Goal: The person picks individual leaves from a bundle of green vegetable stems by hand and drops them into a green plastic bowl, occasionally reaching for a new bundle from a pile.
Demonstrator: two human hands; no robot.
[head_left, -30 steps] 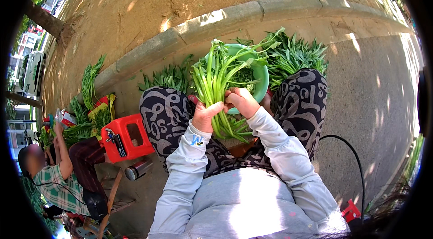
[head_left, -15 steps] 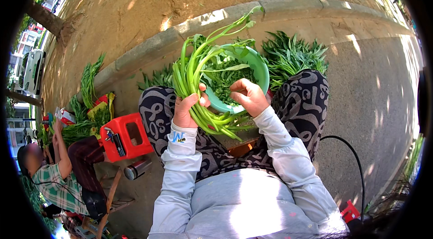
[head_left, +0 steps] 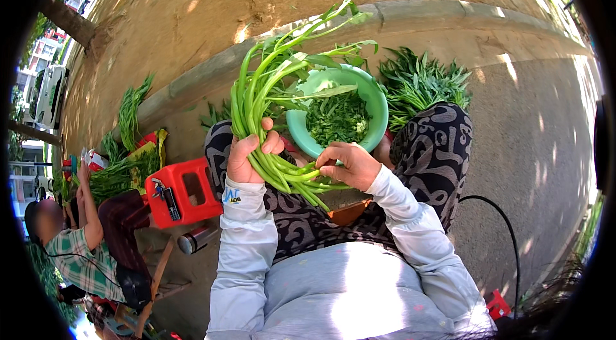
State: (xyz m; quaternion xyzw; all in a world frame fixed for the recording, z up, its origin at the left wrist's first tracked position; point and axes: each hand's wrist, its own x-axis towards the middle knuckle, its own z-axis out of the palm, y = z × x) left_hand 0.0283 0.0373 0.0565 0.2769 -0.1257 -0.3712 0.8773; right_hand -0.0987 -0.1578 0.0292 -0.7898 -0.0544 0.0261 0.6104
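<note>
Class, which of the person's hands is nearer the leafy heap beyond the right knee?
Right. The right hand, at the lower end of the green stems, is below-left of the leafy heap; the left hand, holding them, is farther left.

Open basin, stems across left rim

1 head-worn fisheye camera looks down, close by.

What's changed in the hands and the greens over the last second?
The left hand has moved left with the bunch of green stems, uncovering more of the green basin. The right hand came away from the bunch, then went down to its lower stems. Unchanged: the left hand's grip, the basin and the leafy pile beside it.
</note>
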